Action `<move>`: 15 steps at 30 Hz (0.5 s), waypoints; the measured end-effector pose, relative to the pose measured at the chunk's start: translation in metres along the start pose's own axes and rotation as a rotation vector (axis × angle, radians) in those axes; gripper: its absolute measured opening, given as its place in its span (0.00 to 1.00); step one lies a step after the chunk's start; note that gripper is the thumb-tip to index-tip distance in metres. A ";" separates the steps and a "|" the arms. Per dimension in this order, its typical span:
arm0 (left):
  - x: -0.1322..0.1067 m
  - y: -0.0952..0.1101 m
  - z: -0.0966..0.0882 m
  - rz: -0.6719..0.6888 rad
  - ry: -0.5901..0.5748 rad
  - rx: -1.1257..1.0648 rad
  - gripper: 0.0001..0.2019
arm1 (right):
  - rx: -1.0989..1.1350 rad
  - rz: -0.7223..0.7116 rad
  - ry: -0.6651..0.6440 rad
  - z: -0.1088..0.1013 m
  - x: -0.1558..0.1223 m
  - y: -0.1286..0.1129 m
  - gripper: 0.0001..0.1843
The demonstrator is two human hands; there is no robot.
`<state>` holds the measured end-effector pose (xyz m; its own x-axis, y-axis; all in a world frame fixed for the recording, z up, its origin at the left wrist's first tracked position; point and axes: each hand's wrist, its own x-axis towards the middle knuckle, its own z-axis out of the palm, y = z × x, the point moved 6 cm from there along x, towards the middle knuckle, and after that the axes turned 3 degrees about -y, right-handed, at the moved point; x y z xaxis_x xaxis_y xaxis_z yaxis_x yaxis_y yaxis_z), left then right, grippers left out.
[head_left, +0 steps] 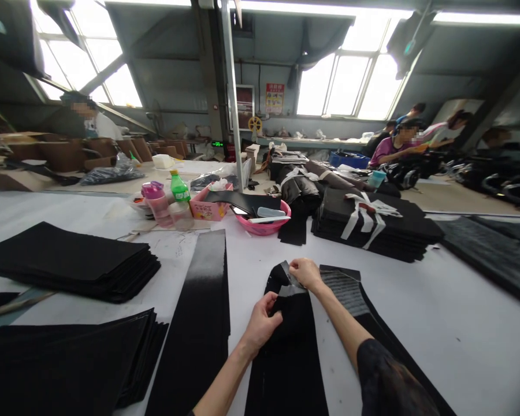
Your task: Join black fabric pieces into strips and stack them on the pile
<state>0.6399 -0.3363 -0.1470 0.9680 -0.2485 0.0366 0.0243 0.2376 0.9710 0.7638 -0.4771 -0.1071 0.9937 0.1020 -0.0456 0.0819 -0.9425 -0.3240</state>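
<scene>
A long black strip of sheet material [286, 358] lies lengthwise in front of me, its far end lifted and folded, with a shiny grey band across it. My left hand [262, 325] is closed on the strip's left edge, thumb and fingers pinched together. At the folded far end, my right hand [304, 273] pinches the material beside the grey band. Another black strip with a streaked grey end [344, 292] lies to the right, partly behind my right forearm. On the left is a tapered stack of black strips [195, 323], shiny at its far end.
Black sheet stacks [69, 254] lie on the left of the white table [416, 312]. Farther back stand a pink basin [262, 226], a pink box [208, 205], a green-capped bottle [179, 188] and a tied black bundle [372, 222]. Several people work in the background.
</scene>
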 end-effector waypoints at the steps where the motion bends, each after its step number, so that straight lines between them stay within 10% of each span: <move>1: -0.001 0.000 -0.001 0.002 -0.009 0.004 0.09 | 0.008 0.009 -0.005 0.001 0.001 0.000 0.10; 15: -0.039 0.023 0.012 0.041 0.065 0.283 0.07 | 0.149 0.049 -0.113 0.012 0.005 0.006 0.15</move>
<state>0.5998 -0.3321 -0.1235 0.9809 -0.1813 0.0705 -0.0767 -0.0270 0.9967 0.7681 -0.4785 -0.1211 0.9807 0.1000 -0.1679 0.0129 -0.8904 -0.4550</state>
